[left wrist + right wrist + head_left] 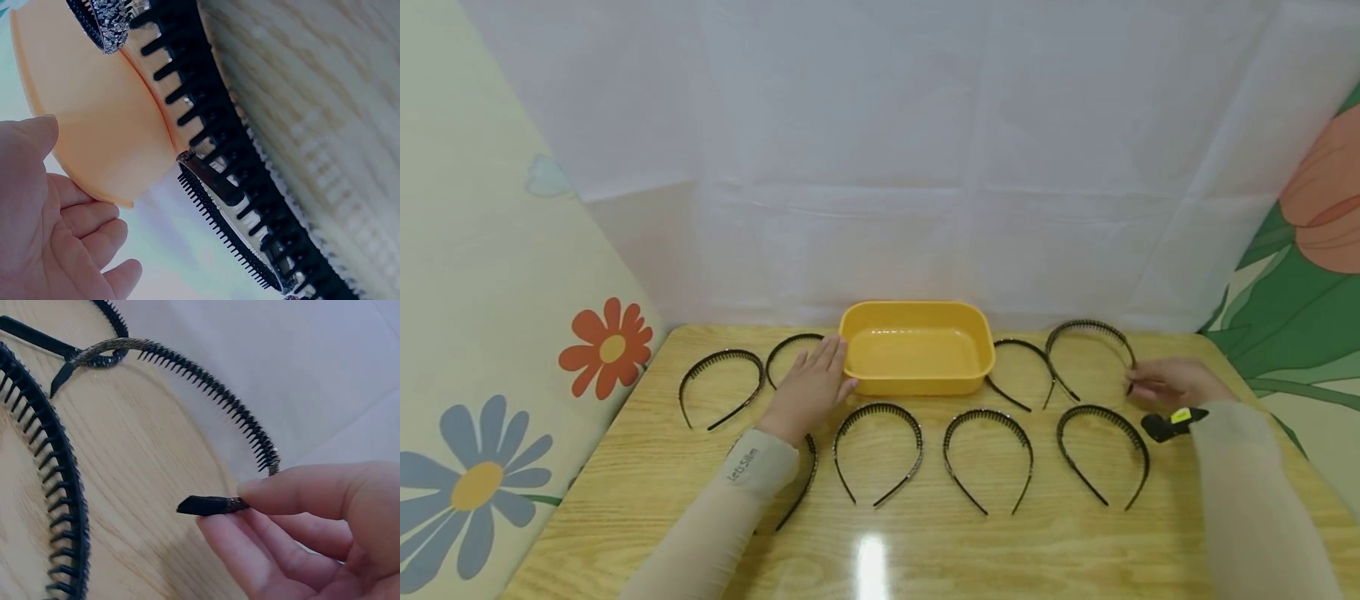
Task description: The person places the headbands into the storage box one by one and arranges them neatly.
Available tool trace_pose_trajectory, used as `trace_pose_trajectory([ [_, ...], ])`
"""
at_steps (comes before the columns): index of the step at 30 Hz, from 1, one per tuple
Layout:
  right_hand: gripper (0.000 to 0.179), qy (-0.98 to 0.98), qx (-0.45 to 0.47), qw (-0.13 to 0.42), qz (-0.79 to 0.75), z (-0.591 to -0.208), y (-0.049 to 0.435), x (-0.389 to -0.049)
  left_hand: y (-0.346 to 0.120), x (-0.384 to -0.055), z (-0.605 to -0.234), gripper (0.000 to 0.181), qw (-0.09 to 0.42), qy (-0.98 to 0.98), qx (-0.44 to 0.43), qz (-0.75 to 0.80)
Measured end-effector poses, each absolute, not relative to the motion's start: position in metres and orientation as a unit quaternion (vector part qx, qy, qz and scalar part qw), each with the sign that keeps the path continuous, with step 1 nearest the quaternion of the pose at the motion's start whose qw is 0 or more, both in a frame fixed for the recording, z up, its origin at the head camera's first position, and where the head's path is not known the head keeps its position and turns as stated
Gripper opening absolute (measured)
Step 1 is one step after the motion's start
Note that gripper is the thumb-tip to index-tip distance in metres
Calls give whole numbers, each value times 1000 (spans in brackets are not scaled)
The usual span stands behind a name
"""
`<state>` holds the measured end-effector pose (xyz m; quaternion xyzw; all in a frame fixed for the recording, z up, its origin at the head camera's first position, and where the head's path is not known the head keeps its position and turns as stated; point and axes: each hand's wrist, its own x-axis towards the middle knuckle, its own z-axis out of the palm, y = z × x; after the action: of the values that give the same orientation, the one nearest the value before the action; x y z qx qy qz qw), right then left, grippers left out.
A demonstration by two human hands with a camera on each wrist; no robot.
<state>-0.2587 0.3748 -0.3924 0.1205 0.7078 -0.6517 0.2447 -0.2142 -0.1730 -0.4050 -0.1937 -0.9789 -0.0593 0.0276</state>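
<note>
A yellow plastic basin (917, 387) stands at the back of the table. My left hand (808, 385) rests against its left end, fingers extended along the wall and thumb near the front corner. In the left wrist view, the fingers touch the basin (106, 106) near its rim. My right hand (1176, 379) pinches one end of a black toothed headband (1086, 323) at the back right. The right wrist view shows its dark tip (203, 505) jutting out between thumb and fingers. Its other end crosses a neighbouring headband (1024, 342).
More black headbands lie in front: one partly under my left forearm, then a middle one (877, 407), another (988, 412) and a right one (1101, 409). At the back left lie a headband (722, 354) and another (793, 337) beside the basin. A white cloth (865, 150) hangs behind.
</note>
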Motion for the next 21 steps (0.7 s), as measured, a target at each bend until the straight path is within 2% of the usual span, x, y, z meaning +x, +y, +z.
trace_pose_trajectory([
  [12, 37, 634, 119, 149, -749, -395, 357, -253, -173, -215, -406, 68, 30, -979, -190, -63],
  [21, 14, 646, 99, 90, -751, -398, 340, -251, -173, -215, -406, 68, 34, -979, -192, -61],
])
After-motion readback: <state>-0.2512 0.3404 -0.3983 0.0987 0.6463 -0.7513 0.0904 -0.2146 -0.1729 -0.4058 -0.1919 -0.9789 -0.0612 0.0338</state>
